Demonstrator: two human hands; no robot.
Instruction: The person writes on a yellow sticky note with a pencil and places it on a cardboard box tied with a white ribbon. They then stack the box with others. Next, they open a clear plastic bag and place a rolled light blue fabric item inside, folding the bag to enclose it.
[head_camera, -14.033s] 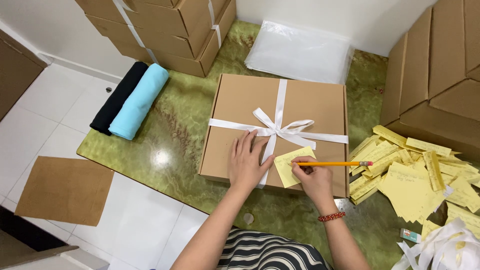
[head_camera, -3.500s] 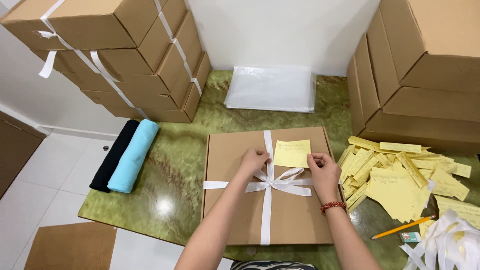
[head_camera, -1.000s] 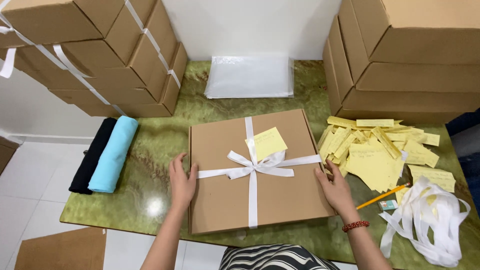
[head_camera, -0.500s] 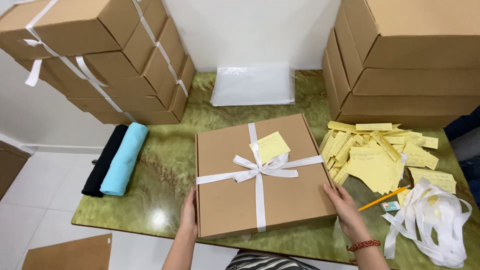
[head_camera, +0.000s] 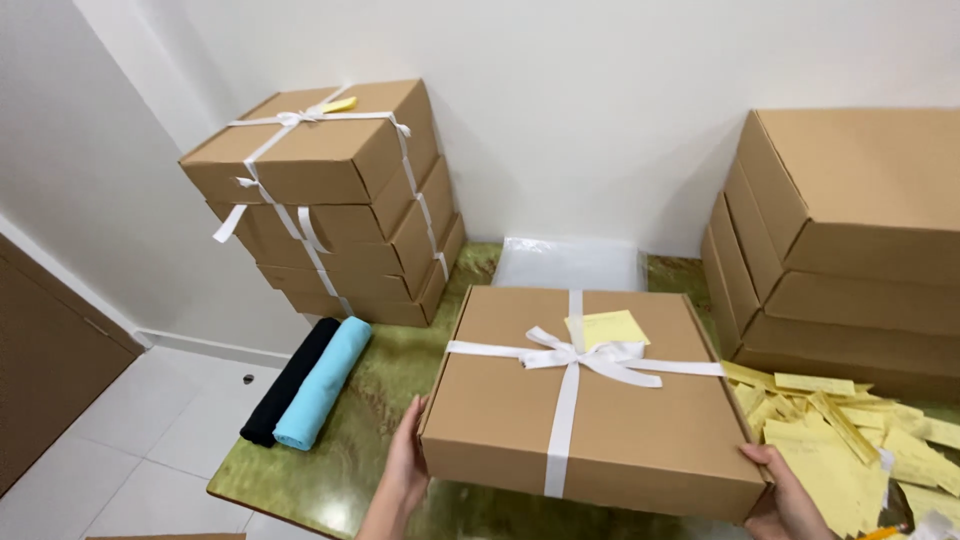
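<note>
Both hands, left hand (head_camera: 408, 472) and right hand (head_camera: 782, 492), clasp the ribboned cardboard box (head_camera: 590, 400) by its near corners above the green table (head_camera: 350, 440), best kept level so the yellow note (head_camera: 605, 328) stays tucked.

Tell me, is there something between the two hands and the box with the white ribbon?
Nothing visible. The left hand lies flat against the left side of the ribboned box, and the right hand grips its near right corner. The rolled cloths lie to the left and the yellow paper slips to the right.
</note>
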